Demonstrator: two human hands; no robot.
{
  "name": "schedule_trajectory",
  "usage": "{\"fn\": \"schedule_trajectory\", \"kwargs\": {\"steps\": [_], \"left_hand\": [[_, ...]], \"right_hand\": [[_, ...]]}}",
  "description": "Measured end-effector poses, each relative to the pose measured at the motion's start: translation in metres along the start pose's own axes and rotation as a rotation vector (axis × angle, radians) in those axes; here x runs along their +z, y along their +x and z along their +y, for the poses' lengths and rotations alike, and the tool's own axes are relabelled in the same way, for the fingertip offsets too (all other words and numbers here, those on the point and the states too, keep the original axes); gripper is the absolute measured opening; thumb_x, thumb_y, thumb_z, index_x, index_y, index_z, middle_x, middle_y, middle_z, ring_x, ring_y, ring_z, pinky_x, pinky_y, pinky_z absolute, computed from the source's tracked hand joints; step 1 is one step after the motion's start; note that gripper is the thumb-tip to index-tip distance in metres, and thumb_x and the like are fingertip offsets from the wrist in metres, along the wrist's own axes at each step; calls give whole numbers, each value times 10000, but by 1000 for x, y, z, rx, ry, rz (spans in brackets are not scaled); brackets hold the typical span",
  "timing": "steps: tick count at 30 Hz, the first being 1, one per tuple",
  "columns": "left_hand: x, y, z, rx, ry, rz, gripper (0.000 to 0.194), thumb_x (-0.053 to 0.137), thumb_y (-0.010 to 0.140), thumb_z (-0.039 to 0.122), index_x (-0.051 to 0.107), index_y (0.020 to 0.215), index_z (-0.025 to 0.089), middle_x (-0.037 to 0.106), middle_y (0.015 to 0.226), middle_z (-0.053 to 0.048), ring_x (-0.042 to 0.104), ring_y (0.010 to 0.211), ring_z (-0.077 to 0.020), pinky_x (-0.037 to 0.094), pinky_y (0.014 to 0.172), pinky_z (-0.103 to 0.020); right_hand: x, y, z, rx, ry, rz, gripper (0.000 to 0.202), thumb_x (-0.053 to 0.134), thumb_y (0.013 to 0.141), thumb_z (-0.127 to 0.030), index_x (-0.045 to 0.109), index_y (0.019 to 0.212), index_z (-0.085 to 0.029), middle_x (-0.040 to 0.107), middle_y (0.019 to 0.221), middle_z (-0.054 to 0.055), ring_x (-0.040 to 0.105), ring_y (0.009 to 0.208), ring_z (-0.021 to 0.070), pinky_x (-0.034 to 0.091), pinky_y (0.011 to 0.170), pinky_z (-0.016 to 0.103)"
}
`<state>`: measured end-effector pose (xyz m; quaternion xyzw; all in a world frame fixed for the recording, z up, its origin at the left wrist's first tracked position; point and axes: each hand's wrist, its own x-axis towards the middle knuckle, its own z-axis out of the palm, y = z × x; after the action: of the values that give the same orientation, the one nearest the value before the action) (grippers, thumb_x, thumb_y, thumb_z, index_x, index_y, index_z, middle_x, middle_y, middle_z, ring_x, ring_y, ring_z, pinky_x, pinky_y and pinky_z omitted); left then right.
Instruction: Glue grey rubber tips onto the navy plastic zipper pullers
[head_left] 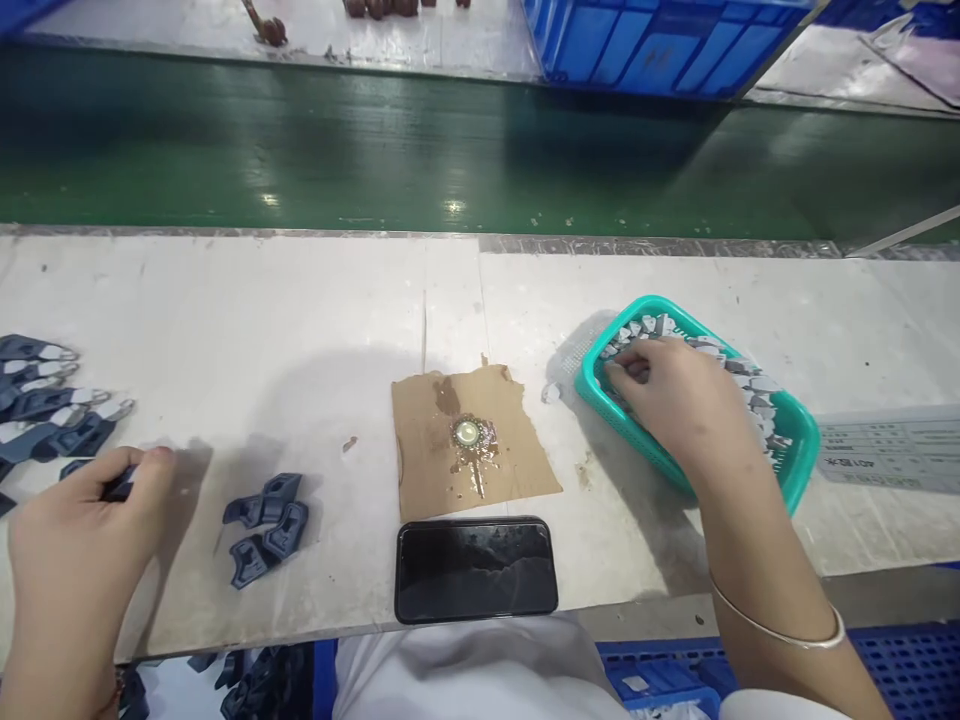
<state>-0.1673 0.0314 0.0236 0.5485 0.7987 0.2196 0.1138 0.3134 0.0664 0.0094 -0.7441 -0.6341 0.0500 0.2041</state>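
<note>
Pinching dark part (118, 488) in my left hand (86, 520), eight o'clock: likely light, stiff, best held by edges. Right hand (679, 395) inside basket (807, 445), three o'clock; can't tell grip.

The white, stained desk (337, 290) is crossed by thin seams and bordered along its far edge by a glossy green conveyor belt (337, 150), in which lights are mirrored as small bright spots. Beyond it, a white ledge (450, 42) is occupied by a ribbed blue plastic crate (652, 45). Perforated blue plastic (907, 665) is glimpsed below, at right.
</note>
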Motion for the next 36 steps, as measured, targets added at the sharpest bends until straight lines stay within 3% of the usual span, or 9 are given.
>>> {"fn": "schedule_trajectory", "kwargs": {"steps": [3,8,12,15,17,22,25,31,36], "left_hand": [[-5,7,8,-121,184,47,181,691,782,345,603,658,246,472,442,48,488,558,-201,332,538,-268],[-3,17,-21,138,232,57,192,697,774,312,531,711,240,525,758,-3,542,838,-255,346,676,-298],[-3,13,-29,199,259,60,178,695,824,354,561,795,241,572,887,-35,610,1081,-384,435,938,-446],[-6,1,-13,265,272,103,234,685,895,410,633,1025,222,669,1157,-103,578,1309,-476,386,1128,-591],[-7,-11,0,320,258,105,273,669,932,425,647,1107,217,694,1244,-138,607,1303,-462,390,1149,-608],[3,-34,19,432,185,-264,331,654,956,482,664,1193,252,767,1118,-80,708,1038,-343,532,870,-404],[12,-39,24,458,211,-331,322,646,958,512,683,1144,251,764,1069,-60,714,948,-321,527,792,-380],[14,-38,28,339,164,-331,299,565,962,520,714,1054,278,779,992,-64,724,934,-332,529,652,-372],[10,-57,53,272,-37,-101,272,630,961,498,734,1131,314,770,1043,-29,731,857,-266,529,608,-324]], "right_hand": [[-11,-2,-7,46,98,27,166,757,855,-219,660,722,-243,611,680,37,460,545,172,279,507,328],[-24,-11,-38,140,636,4,114,834,859,-363,743,903,-309,742,867,46,702,811,249,575,706,417],[-16,-15,-70,82,1039,-158,270,898,802,-354,805,1052,-308,758,891,10,719,804,178,620,770,361],[-2,-14,-87,120,1192,-358,200,906,781,-375,801,896,-249,755,774,8,694,656,145,606,647,313],[9,-12,-94,160,1243,-450,243,907,771,-401,745,810,-223,724,695,3,647,585,131,563,561,282],[27,-14,-102,259,1234,-538,441,923,730,-474,573,665,-213,608,546,-42,514,491,81,395,449,201],[34,-18,-103,245,1200,-524,478,917,730,-493,537,639,-217,524,484,-73,422,451,68,314,430,205],[45,-29,-102,14,947,-418,374,777,882,-386,515,672,-221,456,532,-80,373,496,80,295,490,241],[51,-36,-101,-286,678,-374,360,678,949,-268,450,675,-220,414,549,-84,374,499,78,295,508,238]]}}
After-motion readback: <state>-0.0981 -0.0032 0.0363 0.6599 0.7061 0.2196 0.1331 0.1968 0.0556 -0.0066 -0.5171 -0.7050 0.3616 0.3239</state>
